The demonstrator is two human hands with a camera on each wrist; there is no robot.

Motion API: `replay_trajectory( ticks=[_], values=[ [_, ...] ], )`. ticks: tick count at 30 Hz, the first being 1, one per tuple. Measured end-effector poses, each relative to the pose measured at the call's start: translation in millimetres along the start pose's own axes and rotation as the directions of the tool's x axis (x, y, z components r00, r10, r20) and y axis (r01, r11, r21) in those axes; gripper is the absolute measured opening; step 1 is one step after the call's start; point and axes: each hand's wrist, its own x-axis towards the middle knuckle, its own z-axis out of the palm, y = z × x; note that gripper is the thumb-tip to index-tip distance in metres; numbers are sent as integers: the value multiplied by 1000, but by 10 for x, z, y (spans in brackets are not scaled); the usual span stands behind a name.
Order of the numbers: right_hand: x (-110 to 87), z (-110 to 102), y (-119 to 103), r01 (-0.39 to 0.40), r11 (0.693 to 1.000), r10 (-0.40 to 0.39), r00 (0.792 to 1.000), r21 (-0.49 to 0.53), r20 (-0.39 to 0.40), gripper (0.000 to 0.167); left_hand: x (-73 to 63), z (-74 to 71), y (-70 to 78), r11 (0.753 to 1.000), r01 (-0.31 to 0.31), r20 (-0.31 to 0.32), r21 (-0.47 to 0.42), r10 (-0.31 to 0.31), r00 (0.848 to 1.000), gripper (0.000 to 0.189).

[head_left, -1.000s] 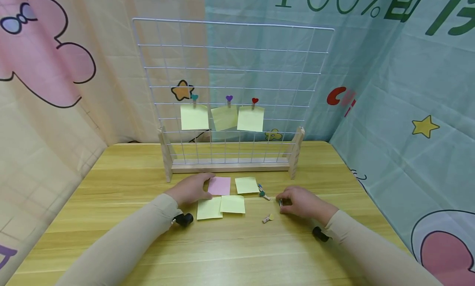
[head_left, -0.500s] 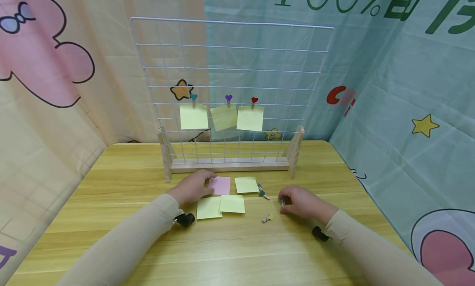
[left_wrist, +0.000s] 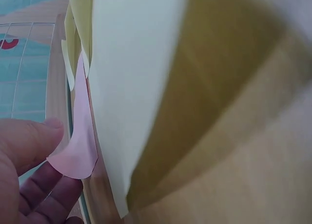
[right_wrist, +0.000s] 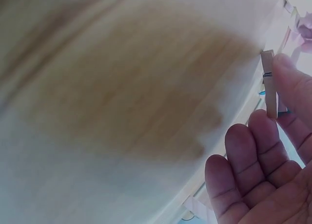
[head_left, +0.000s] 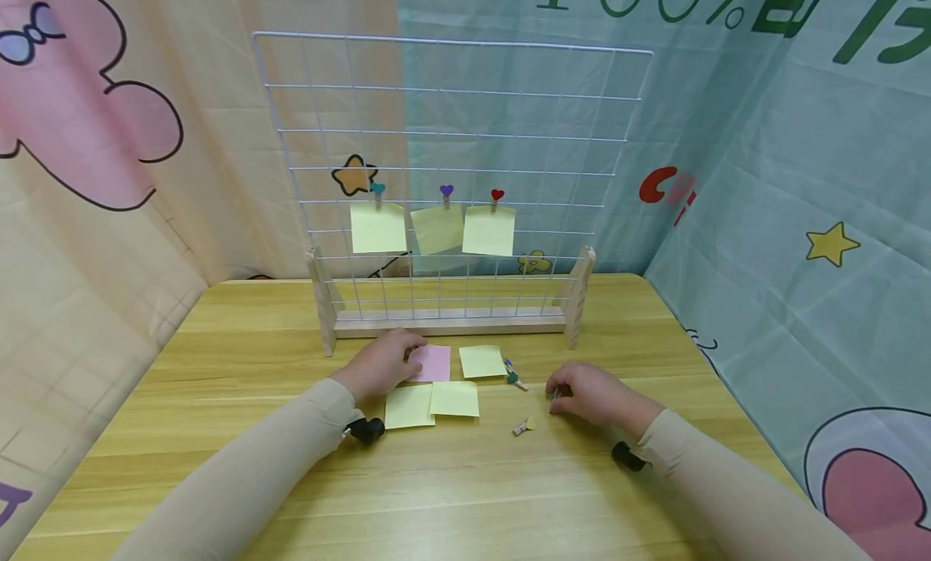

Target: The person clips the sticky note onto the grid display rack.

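Observation:
My left hand (head_left: 381, 363) is at the left edge of a pink sticky note (head_left: 434, 363). In the left wrist view that note (left_wrist: 80, 153) curls up, its edge between thumb and fingers. Beside and below it lie yellow sticky notes (head_left: 480, 361), two of them overlapping (head_left: 410, 406). My right hand (head_left: 592, 395) is low over the table's right part. It pinches a small wooden clothespin (right_wrist: 270, 85) between thumb and fingers, mostly hidden in the head view. Two more small clothespins, one with green (head_left: 513, 375) and one with pale yellow (head_left: 522, 427), lie left of it.
Behind the notes stands a white wire grid (head_left: 451, 132) on a wooden base (head_left: 451, 326). Three yellow notes (head_left: 378, 228) hang there from clothespins with teal, purple (head_left: 447, 191) and red hearts. Printed curtains (head_left: 771, 181) enclose the wooden table (head_left: 465, 496).
My left fingers have slid slightly farther onto the pink note, taking its left edge. My right hand has turned a little, leaving less of its clothespin visible from the head.

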Motion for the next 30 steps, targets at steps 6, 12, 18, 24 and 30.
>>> replay_trajectory(
  ticks=[6, 12, 18, 24, 30],
  values=[
    [-1, -19, 4, -16, 1000, 16, 1000, 21, 9, 10, 24, 18, 7, 1000, -3, -11, -17, 3, 1000, 42],
    [-5, -20, 9, 0, 1000, 0, 1000, 24, 4, 6, 38, 39, 14, 999, 16, -11, -33, -17, 1000, 42],
    [-20, -41, -5, -11, 998, 10, 1000, 57, 9, 5, 49, 40, 39, 999, 17, -21, -51, -18, 1000, 42],
    [-21, -39, 0, -27, 996, 26, 1000, 88, 12, 4, 65, 54, 42, 998, 19, -34, -60, -21, 999, 37],
    [-25, -35, 5, -57, 992, 56, 998, 112, 10, 5, 58, 61, 46, 996, 27, -36, -81, -30, 999, 35]
  ],
)
